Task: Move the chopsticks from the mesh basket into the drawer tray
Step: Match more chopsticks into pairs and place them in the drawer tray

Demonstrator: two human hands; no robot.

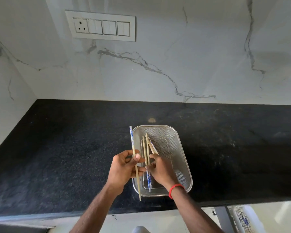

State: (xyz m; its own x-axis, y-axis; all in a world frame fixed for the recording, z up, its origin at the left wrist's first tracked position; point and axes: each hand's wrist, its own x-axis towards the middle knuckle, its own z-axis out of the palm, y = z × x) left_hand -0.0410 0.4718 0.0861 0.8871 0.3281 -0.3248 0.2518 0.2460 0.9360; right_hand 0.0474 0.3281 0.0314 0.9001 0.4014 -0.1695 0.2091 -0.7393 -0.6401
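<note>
A rectangular steel mesh basket [178,148] sits on the black granite counter [65,148] near its front edge. My left hand [124,169] holds one wooden chopstick [133,145] with a blue-and-white patterned end, raised just left of the basket. My right hand [160,170] is inside the basket, fingers closed on several more chopsticks [147,148] that lie along its left side. At the bottom right, below the counter, an open drawer with a white tray [242,217] shows blue-patterned chopstick ends.
A marble-look wall rises behind the counter, with a white socket and switch panel [101,26] at the upper left. A side wall closes the counter on the left. A red thread band [175,189] circles my right wrist.
</note>
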